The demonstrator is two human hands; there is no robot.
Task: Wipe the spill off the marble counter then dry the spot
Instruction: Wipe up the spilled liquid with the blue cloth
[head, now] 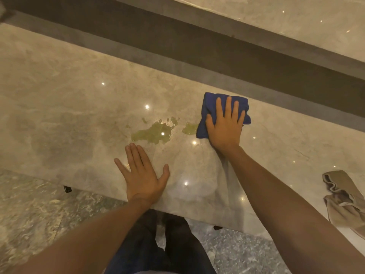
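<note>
A yellowish-green spill [154,133] lies in patches on the beige marble counter [59,107], with a smaller patch [190,128] to its right. My right hand [225,125] presses flat on a folded blue cloth [205,111], whose left edge touches the smaller patch. My left hand [141,175] rests flat on the counter with fingers spread, just below the main puddle and holding nothing.
A crumpled beige towel [343,198] lies at the counter's right end. A dark recessed ledge [197,48] runs along the counter's far side. The counter's near edge sits above a speckled floor [39,210], and my legs [158,250] stand below.
</note>
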